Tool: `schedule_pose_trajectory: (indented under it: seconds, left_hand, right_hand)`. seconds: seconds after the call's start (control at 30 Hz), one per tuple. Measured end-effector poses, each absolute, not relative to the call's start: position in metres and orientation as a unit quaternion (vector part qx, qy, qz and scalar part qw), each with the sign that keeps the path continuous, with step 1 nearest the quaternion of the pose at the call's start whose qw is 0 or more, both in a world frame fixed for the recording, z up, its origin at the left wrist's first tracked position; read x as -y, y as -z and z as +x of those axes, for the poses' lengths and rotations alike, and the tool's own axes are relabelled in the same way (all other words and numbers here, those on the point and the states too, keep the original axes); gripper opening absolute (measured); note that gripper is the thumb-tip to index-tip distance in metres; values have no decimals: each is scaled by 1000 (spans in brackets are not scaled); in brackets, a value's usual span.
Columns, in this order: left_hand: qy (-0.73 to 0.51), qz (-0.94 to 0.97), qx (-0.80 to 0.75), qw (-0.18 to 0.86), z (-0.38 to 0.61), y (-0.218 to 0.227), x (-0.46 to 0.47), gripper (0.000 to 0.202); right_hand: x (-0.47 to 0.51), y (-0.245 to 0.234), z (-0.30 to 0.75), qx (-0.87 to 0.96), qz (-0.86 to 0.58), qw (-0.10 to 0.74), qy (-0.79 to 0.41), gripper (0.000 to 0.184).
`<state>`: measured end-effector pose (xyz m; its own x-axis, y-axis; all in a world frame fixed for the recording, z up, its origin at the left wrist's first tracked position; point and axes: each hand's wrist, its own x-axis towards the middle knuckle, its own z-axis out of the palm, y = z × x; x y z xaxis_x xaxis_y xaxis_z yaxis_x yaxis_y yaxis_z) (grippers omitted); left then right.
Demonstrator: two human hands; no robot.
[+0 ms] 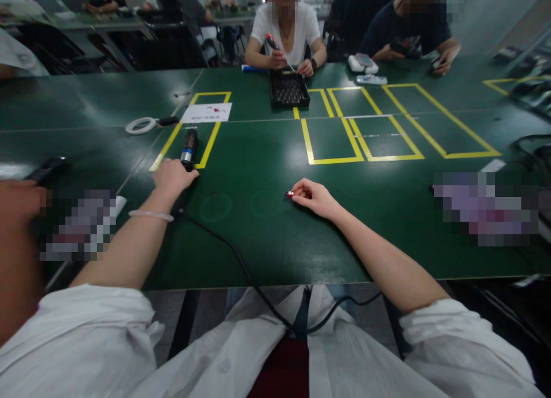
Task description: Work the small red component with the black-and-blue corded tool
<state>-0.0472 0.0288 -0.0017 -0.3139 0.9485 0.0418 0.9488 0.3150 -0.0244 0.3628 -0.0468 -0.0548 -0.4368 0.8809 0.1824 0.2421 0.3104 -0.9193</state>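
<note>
Over the worktop, holding a not-yet-placed red piece in the right grip and touching a black cylinder with the left grip, of unclear closure.

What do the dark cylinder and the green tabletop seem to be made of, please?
The dark cylinder is probably hard plastic, given its black, low-sheen body; its silvery band shines like metal. The green tabletop looks like smooth, semi-gloss laminate or rubber, reflecting light.
</note>
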Motion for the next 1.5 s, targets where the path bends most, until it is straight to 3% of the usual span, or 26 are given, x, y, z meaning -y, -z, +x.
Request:
schedule_pose_trajectory:
  seconds: [0.27, 0.6, 1.03, 1.5]
  left_hand:
    - [54, -698, 712, 55, 44, 10, 17, 58]
    - [109, -787, 607, -16, 150, 17, 56, 70]
    - [136, -818, 554, -71, 155, 21, 75, 71]
    - [99, -831, 547, -33, 156, 20, 83, 73]
  right_hand:
    - [46, 57, 363, 722, -385, 365, -444, 21]
    - [46, 54, 364, 732, -389, 368, -420, 16]
    - [48, 53, 362, 771, -399, 360, -343, 13]
    - [49, 54, 355, 814, -412, 301, -278, 10]
